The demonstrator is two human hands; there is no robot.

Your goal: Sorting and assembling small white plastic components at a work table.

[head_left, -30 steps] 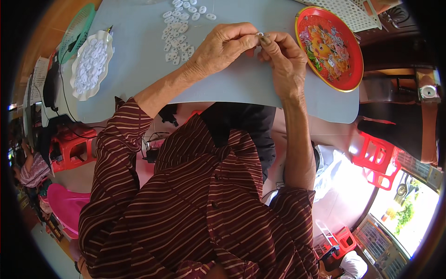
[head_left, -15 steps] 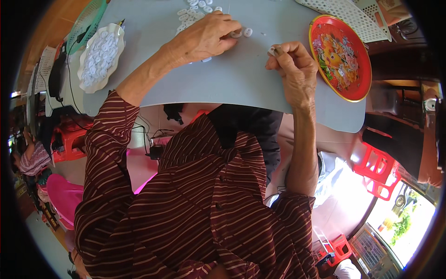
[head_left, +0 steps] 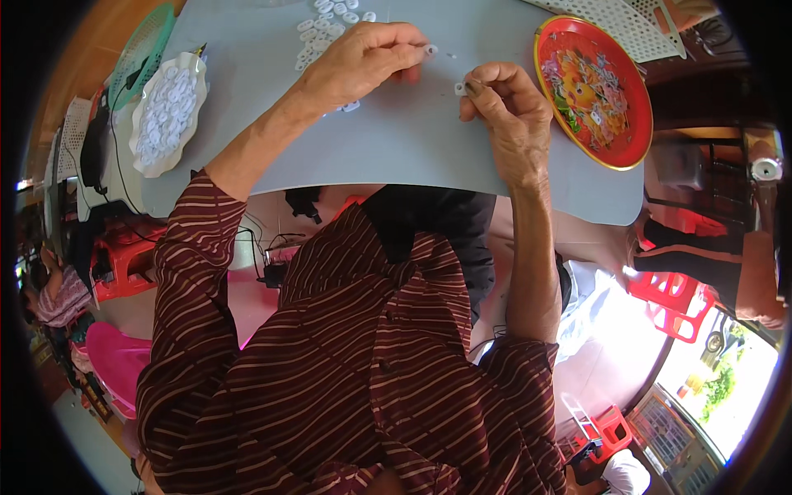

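At far left sits my white dish (head_left: 167,114) of small white pieces. My left hand (head_left: 363,62) pinches one white piece (head_left: 430,50); just right, my right hand (head_left: 505,115) pinches another piece (head_left: 459,88). The red tray (head_left: 629,124) lies rightmost on the grey table (head_left: 412,148).

A red flowered tray (head_left: 615,124) is sitting on my grey table (head_left: 396,140) at the right; a green basket (head_left: 142,51) is lying far left, red stools (head_left: 672,297) standing below.
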